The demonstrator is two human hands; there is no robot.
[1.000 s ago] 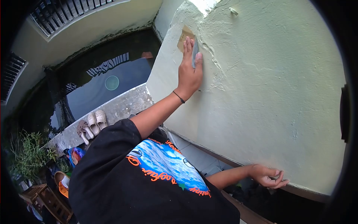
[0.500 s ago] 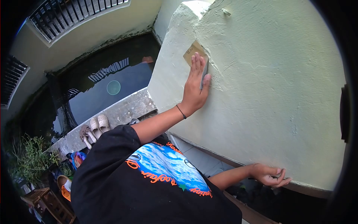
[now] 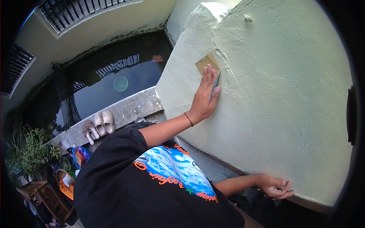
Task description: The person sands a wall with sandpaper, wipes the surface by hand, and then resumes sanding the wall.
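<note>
My left hand [image 3: 204, 100] lies against a pale green wall [image 3: 281, 87], with its fingers stretched together over a folded sheet of sandpaper [image 3: 205, 61]. The sandpaper's brown printed back shows above the fingertips, and its grey edge shows between the fingers and the thumb. A rough crack runs down the wall just right of the sheet. Near the wall's lower edge, my right hand [image 3: 274, 186] is loosely closed with its fingers curled. What it holds, if anything, is hidden.
A water-filled pool [image 3: 102, 95] with a round green shape in it lies to the left, behind a concrete ledge [image 3: 140, 104]. Pale clogs [image 3: 103, 122] and brown sandals rest by the ledge. A plant [image 3: 32, 152] and a wooden crate [image 3: 45, 197] are lower left. A small peg [image 3: 248, 18] sticks out of the wall.
The view has shifted, so the wall appears farther right and lower. My left hand and the sandpaper have slid slightly down and left along the wall. My right hand stays by the lower edge.
</note>
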